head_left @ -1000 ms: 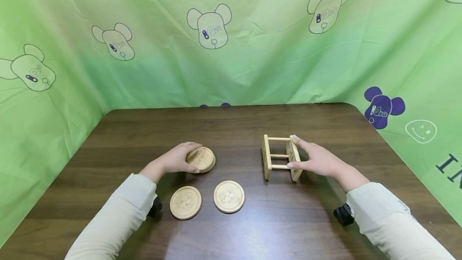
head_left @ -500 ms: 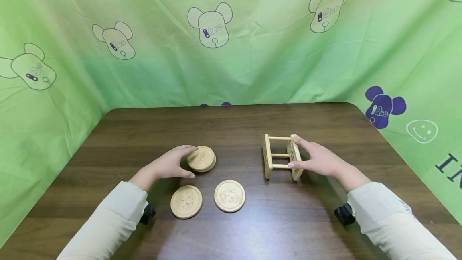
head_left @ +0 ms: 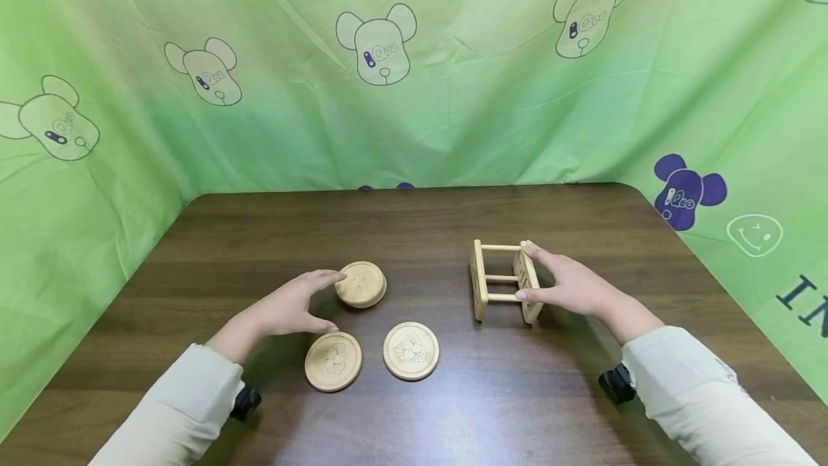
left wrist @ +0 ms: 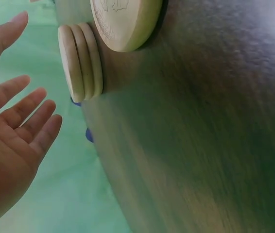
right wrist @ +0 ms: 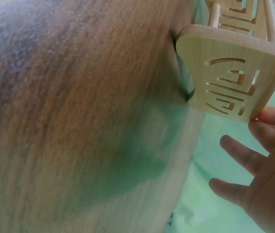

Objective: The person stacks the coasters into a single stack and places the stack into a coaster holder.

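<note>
In the head view my left hand (head_left: 281, 311) is spread over the table, fingers apart and gripping nothing. Its fingertips overlap the left edge of a stack of round wooden coasters (head_left: 362, 285), while the thumb tip hovers by the far rim of a single coaster (head_left: 333, 362) engraved with leaves. Another leaf-engraved coaster (head_left: 411, 352) lies flat to its right. The left wrist view shows three coasters in the stack (left wrist: 81, 63). My right hand (head_left: 569, 286) holds a small wooden coaster rack (head_left: 480, 286) by its right end panel, thumb near, forefinger far; fretwork cuts show in that panel (right wrist: 225, 73).
The dark wood-grain table (head_left: 259, 229) has rounded far corners. A green printed cloth (head_left: 284, 128) hangs close behind it and along both sides. Black wrist cameras (head_left: 617, 384) sit under the cuffs of both pale sleeves (head_left: 679, 372).
My left hand has let go of the coaster stack and drawn back left and toward me, opening its fingers. The right hand and the rack have stayed in place.
</note>
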`<move>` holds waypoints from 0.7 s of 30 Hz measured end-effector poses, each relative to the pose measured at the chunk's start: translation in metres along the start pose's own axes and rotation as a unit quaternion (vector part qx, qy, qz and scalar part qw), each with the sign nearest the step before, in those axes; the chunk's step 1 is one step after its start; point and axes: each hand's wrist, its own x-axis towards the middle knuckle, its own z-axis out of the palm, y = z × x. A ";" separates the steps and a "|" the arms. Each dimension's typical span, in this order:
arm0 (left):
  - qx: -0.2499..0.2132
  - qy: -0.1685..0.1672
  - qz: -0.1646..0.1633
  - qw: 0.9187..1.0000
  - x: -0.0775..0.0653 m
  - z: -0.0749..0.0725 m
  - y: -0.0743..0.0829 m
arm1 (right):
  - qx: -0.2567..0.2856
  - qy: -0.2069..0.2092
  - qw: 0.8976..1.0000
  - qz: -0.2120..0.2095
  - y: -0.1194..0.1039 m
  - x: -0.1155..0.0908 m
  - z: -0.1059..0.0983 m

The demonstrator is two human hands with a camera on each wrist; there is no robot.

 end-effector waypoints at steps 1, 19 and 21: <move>0.002 -0.001 0.000 1.000 -0.002 0.000 0.001 | 0.001 0.000 1.000 0.000 0.000 0.000 0.000; 0.001 -0.027 0.000 1.000 -0.026 0.018 0.004 | -0.001 0.003 1.000 0.001 0.000 -0.001 0.001; 0.004 -0.036 -0.003 0.999 -0.027 0.021 0.004 | -0.001 0.003 1.000 0.002 0.000 -0.001 0.001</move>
